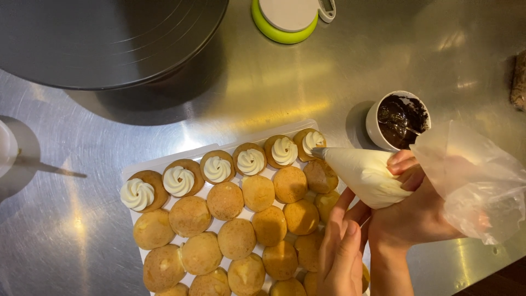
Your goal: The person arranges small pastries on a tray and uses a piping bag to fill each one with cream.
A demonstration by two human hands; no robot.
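A white tray (164, 163) on the steel counter holds several round golden cream puffs (236, 238). The back row's puffs carry white cream swirls (178, 180). My right hand (413, 216) grips a clear piping bag (368, 174) filled with white cream. The bag's tip sits at the rightmost topped puff (310, 140) of that row. The empty upper part of the bag (476, 186) billows out to the right. My left hand (341, 249) lies over the tray's right edge, fingers stretched upward, its fingertips against the underside of the bag beside my right hand.
A white cup of dark chocolate sauce (399, 119) stands just behind the bag. A green-and-white round gadget (285, 19) is at the back. A large dark metal disc (104, 38) overhangs the back left. A white object (6, 148) sits at the left edge.
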